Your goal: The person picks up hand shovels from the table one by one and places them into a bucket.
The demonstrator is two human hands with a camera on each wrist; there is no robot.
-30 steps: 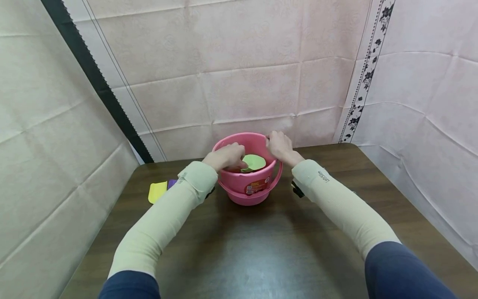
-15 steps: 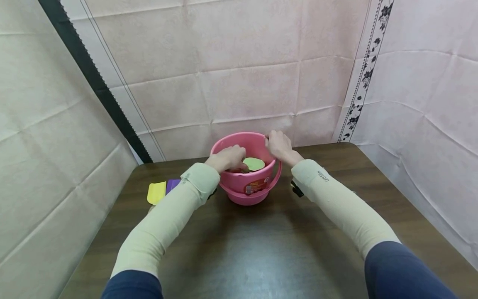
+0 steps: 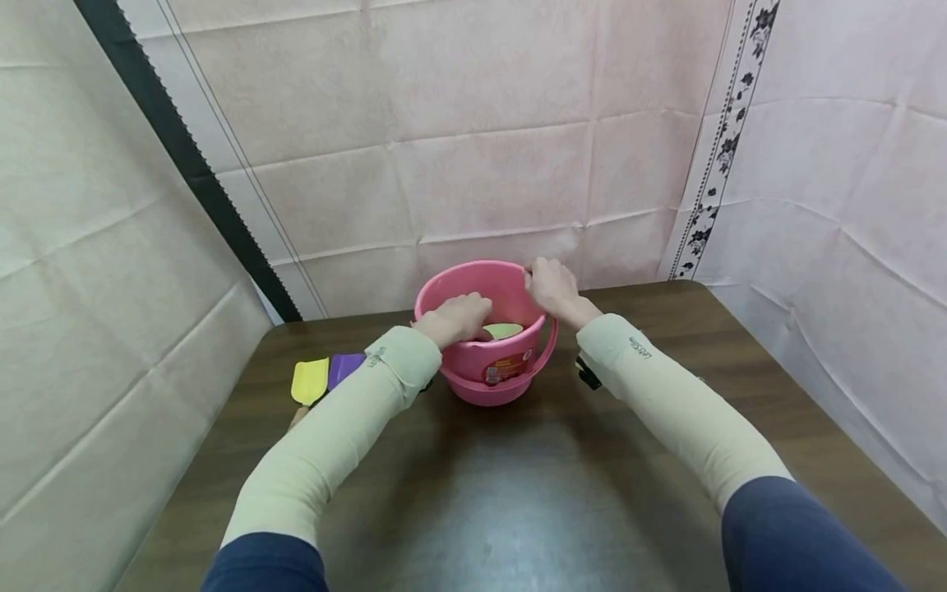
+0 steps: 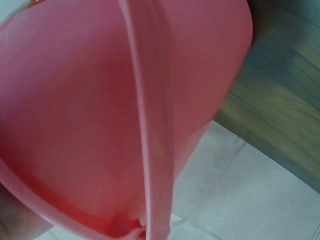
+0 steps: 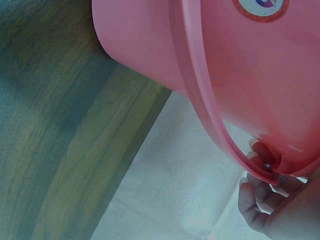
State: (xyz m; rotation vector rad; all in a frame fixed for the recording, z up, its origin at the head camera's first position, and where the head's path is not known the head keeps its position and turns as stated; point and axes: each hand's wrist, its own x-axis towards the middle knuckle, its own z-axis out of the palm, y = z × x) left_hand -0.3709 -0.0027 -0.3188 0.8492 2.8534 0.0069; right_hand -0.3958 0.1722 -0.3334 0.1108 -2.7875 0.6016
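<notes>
In my head view, the pink bucket (image 3: 473,360) stands upright at the far side of the bench (image 3: 510,493), near the pale cloth (image 3: 496,181), its handle (image 3: 548,349) hanging low across the front. I have the left hand (image 3: 460,317) over the near-left rim, fingers reaching down inside, just beside a green piece (image 3: 505,330); I can't tell how far they are spread or whether they have hold of it. The right hand (image 3: 552,286) grips the rim on the right. A yellow piece (image 3: 310,381) and a purple piece (image 3: 344,367) lie side by side by the left sleeve (image 3: 333,448). My left wrist view is mostly bucket wall and handle, with the fingers hidden. In my right wrist view, the fingers (image 5: 247,196) curl at the rim, close to the handle's joint.
</notes>
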